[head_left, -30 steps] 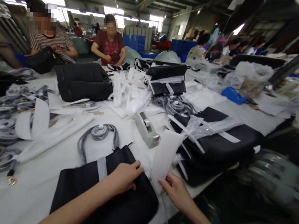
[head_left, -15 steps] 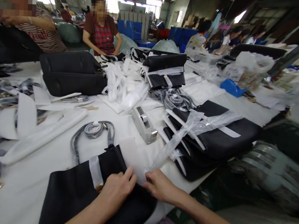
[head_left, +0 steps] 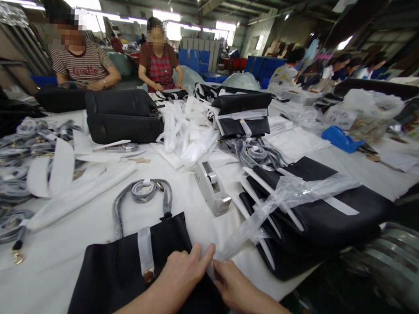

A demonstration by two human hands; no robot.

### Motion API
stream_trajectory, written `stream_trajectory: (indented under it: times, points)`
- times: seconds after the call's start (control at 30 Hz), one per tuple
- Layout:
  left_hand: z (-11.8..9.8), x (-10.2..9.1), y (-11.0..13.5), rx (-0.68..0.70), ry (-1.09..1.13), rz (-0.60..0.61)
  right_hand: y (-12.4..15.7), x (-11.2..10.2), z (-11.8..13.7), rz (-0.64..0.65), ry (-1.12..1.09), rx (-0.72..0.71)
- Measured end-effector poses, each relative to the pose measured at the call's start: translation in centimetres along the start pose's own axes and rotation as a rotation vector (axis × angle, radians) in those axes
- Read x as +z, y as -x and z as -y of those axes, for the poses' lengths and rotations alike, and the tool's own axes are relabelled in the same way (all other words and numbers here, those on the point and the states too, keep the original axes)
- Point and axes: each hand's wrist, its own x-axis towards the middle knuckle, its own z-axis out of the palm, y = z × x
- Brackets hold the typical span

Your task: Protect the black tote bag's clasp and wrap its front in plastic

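Note:
A black handbag point(head_left: 119, 269) lies flat on the table in front of me, its strap wrapped in clear film point(head_left: 117, 213) looping out behind it. White wrapping point(head_left: 144, 249) covers the bag's small closure tab, whose brown end point(head_left: 149, 276) shows. My left hand point(head_left: 185, 273) rests over the bag's right edge, fingers bent and closed against a white sheet point(head_left: 211, 270) there. On the sheet's other side, my right hand point(head_left: 234, 287) pinches it between thumb and curled fingers. Most of the sheet is hidden by my hands.
A grey tape dispenser point(head_left: 213, 190) stands beyond my hands. Black bags with a clear plastic strip point(head_left: 295, 194) are stacked at right. Wrapped straps point(head_left: 14, 184) pile up at left. Two co-workers point(head_left: 84, 66) stand across the table near black bags point(head_left: 123, 119).
The white sheet stuck up beyond the bag's edge; now only a small part shows between my hands, which are closer together. The view has turned left and lifted slightly.

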Motion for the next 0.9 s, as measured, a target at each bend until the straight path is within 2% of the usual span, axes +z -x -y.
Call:
stream_trajectory:
  times: [0.2,0.3,0.37,0.47,0.57,0.67,0.73,0.83,0.9]
  points:
    - [-0.5,-0.2,-2.0,-0.042,0.087,0.097,0.8,1.2,-1.3,-0.044,-0.078,0.007]
    - [-0.4,-0.2,-2.4,-0.016,0.092,0.120,1.4,0.2,-1.9,0.035,-0.232,0.137]
    - [-0.2,-0.3,-2.5,-0.004,0.098,0.127,1.0,-1.1,-1.3,-0.007,-0.251,0.218]
    - [-0.2,-0.3,-2.6,-0.007,0.119,0.122,-1.4,-2.7,0.8,-0.241,-0.198,0.153]
    - [-0.3,-0.5,-2.5,-0.016,0.119,0.140,-5.3,-2.6,2.8,-0.357,-0.141,0.057]
    - [-0.1,-0.7,-2.0,0.007,0.100,0.127,-8.8,-1.3,2.9,-0.349,-0.073,0.011]
    - [0.4,-0.7,-1.5,0.044,0.101,0.131,-10.0,-0.5,2.3,-0.306,-0.086,-0.007]
    - [1.8,-0.5,-0.8,0.125,0.134,0.124,-10.5,0.1,1.1,-0.270,-0.054,-0.026]
    - [3.2,-0.4,-0.5,0.150,0.136,0.050,-10.2,0.2,0.6,-0.262,0.022,-0.032]
